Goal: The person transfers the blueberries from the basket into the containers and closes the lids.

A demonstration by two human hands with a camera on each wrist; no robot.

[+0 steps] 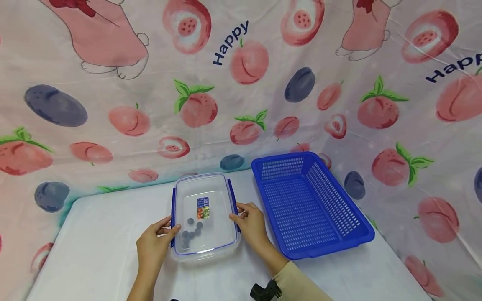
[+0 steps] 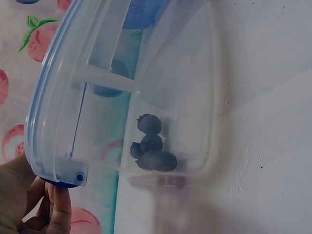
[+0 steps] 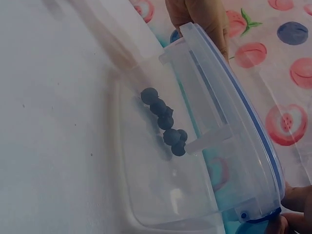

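Note:
A clear lidded container (image 1: 211, 196) with blue side latches lies on the white table. Several blueberries (image 1: 191, 234) sit in its near left corner, also seen as blueberries (image 2: 152, 146) in the left wrist view and blueberries (image 3: 165, 122) in the right wrist view. My left hand (image 1: 170, 232) grips the left edge at the blue latch (image 2: 61, 181), thumb on the lid. My right hand (image 1: 238, 215) grips the right edge at the other latch (image 1: 233, 200). The lid sits on the container.
An empty blue slotted basket (image 1: 308, 205) stands just right of the container, close to my right wrist. The white table (image 1: 94, 234) reaches left and forward. A fruit-print cloth (image 1: 241, 83) hangs behind and on both sides.

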